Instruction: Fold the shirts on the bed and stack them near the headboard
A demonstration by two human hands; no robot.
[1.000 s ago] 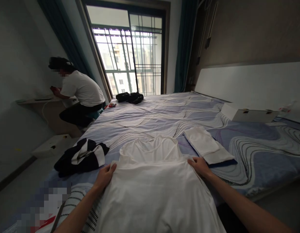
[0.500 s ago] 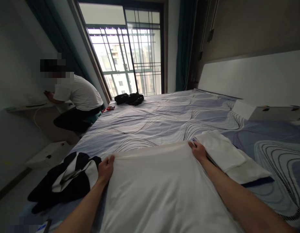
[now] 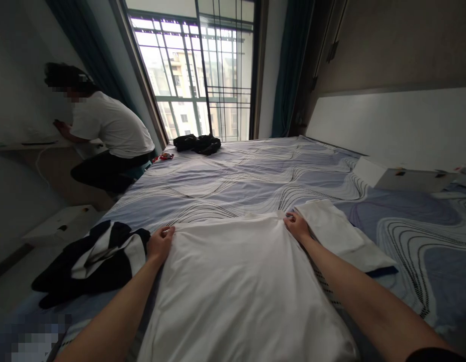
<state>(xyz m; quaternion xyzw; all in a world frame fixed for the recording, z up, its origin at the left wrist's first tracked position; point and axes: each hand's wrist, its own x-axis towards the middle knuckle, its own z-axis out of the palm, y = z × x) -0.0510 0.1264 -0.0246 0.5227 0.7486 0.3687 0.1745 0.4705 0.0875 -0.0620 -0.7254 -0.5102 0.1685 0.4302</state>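
Observation:
A white shirt (image 3: pixel 233 281) lies spread on the bed (image 3: pixel 255 176) in front of me, its far part folded over so the top edge is straight. My left hand (image 3: pixel 160 243) pinches the shirt's far left corner with closed fingers. At the far right corner my right hand (image 3: pixel 297 227) grips the fabric the same way. Both arms reach out along the sides of the shirt.
A folded white garment (image 3: pixel 340 234) lies just right of my right hand. A black-and-white garment (image 3: pixel 93 256) is heaped at the left. Dark clothes (image 3: pixel 198 143) lie by the window. A white box (image 3: pixel 402 177) sits near the headboard. A person in a white shirt (image 3: pixel 104 136) crouches at left.
The shirt's upper part with the collar has been folded over and is out of sight. Both hands have moved forward with the fold and now hold its two corners down.

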